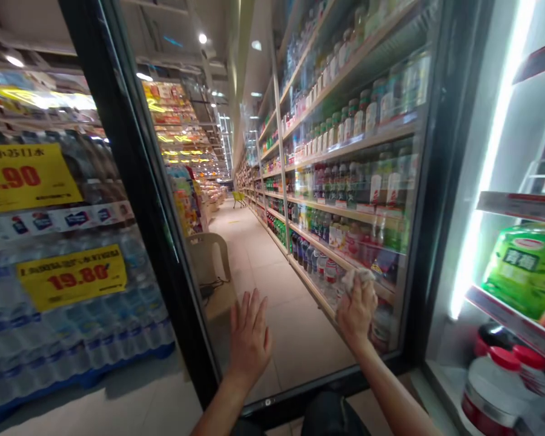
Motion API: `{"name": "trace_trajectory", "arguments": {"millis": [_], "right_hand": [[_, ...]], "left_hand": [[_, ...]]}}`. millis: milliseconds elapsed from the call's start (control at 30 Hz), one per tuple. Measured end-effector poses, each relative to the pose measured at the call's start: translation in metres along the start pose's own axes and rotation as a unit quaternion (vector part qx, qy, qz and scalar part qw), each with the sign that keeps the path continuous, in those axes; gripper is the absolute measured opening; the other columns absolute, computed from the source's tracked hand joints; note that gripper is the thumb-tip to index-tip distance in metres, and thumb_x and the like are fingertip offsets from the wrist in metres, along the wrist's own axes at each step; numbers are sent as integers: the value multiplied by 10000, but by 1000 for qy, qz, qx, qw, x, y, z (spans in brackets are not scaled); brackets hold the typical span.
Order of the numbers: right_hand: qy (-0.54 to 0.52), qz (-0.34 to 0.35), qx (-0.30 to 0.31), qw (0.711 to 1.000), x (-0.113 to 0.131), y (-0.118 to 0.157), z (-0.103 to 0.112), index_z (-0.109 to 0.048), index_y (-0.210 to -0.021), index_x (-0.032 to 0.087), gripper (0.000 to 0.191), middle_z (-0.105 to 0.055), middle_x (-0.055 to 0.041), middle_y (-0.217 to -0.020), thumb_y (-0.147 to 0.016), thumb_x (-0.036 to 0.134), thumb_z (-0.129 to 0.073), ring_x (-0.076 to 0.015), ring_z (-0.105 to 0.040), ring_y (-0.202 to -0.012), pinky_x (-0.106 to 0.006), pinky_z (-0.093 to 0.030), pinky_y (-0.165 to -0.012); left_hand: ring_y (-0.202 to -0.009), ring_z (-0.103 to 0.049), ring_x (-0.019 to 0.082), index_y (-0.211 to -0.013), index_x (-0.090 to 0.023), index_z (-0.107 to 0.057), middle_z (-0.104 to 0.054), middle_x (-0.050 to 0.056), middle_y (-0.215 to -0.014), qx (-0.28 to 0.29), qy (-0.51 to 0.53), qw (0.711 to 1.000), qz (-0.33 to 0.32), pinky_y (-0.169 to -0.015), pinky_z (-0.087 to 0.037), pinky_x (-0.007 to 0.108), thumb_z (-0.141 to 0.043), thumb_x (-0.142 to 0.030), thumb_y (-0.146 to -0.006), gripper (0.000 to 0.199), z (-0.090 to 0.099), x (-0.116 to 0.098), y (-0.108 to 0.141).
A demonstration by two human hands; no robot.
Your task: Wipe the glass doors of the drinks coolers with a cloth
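Note:
A glass door (300, 339) with a black frame stands in front of me, swung out from a lit cooler. Low on the pane, at its right side, my right hand (356, 309) presses a crumpled whitish cloth (361, 278) against the glass. My left hand (251, 333) lies flat on the lower left of the same pane, fingers stretched out and nothing in it. Through the glass, shelves of bottles (336, 181) and a tiled aisle show.
Left of the door stand stacked packs of bottled water (95, 339) under yellow price signs (72, 275). A beige chair (215, 260) appears through the glass. At right, the cooler holds a green package (522, 266) and large red-capped bottles (495, 387).

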State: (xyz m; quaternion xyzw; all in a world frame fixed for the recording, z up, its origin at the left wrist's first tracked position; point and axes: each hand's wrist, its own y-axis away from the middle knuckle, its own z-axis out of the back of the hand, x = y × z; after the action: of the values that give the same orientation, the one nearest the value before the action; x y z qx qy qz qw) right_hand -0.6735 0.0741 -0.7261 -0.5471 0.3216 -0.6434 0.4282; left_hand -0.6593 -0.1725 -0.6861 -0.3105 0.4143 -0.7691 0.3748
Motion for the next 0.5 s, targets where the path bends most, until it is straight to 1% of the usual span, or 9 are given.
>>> {"name": "trace_trajectory", "arguments": {"millis": [67,133,200,233,300,400,433,467,500], "right_hand": [[-19,100,38,994,25,16,1,-342,-1372,172,539,-259,-194,-1458,-838,146,-416,-338,-176,-1367,-595,-271,-1005],[-47,215,86,972,48,36,4,-455,-1291,216,505,-338,-132,-1434,-801,96,-439,-300,-154,-1380,-563,-214,-1056],[-76,295,113,946,60,45,7,-536,-1201,270,469,-425,-64,-1387,-775,85,-466,-252,-186,-1376,-526,-143,-1098],[-83,312,116,939,61,42,8,-550,-1177,288,456,-447,-44,-1371,-772,92,-476,-234,-206,-1371,-512,-117,-1109],[-77,293,98,948,56,21,8,-532,-1203,279,449,-427,-59,-1387,-786,121,-473,-236,-219,-1366,-516,-116,-1105],[-45,172,30,984,51,-18,5,-426,-1317,206,496,-301,-143,-1453,-823,165,-432,-295,-192,-1370,-558,-184,-1063],[-40,144,11,989,52,-25,4,-400,-1337,192,509,-275,-158,-1461,-828,172,-424,-308,-184,-1371,-566,-198,-1052],[-39,136,4,990,55,-25,4,-393,-1342,190,514,-269,-162,-1463,-829,171,-422,-312,-179,-1372,-567,-203,-1049],[-43,150,10,988,59,-19,4,-409,-1331,197,508,-287,-156,-1456,-824,162,-426,-307,-178,-1373,-562,-201,-1053]], "left_hand": [[-1375,-162,253,-1384,-146,-267,-352,155,-1416,2,-4,1000,3,-1103,-168,497,-456,-98,-788,626,0,2,1],[-1373,-170,257,-1397,-154,-239,-337,151,-1426,9,-10,1000,-4,-1102,-167,500,-460,-111,-789,648,1,5,3],[-1373,-171,258,-1398,-151,-237,-337,151,-1426,11,-17,1000,-6,-1103,-161,497,-464,-118,-790,650,3,11,6],[-1374,-168,258,-1393,-145,-247,-343,154,-1422,9,-21,1000,-2,-1103,-158,495,-466,-119,-790,643,4,14,8],[-1376,-162,255,-1379,-131,-275,-362,166,-1408,3,-30,1000,10,-1104,-154,490,-470,-118,-791,620,7,20,9],[-1375,-168,251,-1357,-116,-310,-388,182,-1387,-11,-33,999,22,-1104,-154,487,-477,-117,-790,591,11,26,9],[-1375,-170,251,-1352,-114,-316,-392,184,-1383,-14,-32,999,25,-1103,-157,488,-479,-117,-789,587,11,27,9],[-1375,-169,252,-1350,-113,-319,-392,185,-1382,-16,-30,999,27,-1102,-160,489,-480,-117,-789,584,12,27,9],[-1376,-167,253,-1349,-114,-319,-390,185,-1384,-15,-29,999,31,-1101,-162,489,-480,-115,-788,584,12,27,9]]}}
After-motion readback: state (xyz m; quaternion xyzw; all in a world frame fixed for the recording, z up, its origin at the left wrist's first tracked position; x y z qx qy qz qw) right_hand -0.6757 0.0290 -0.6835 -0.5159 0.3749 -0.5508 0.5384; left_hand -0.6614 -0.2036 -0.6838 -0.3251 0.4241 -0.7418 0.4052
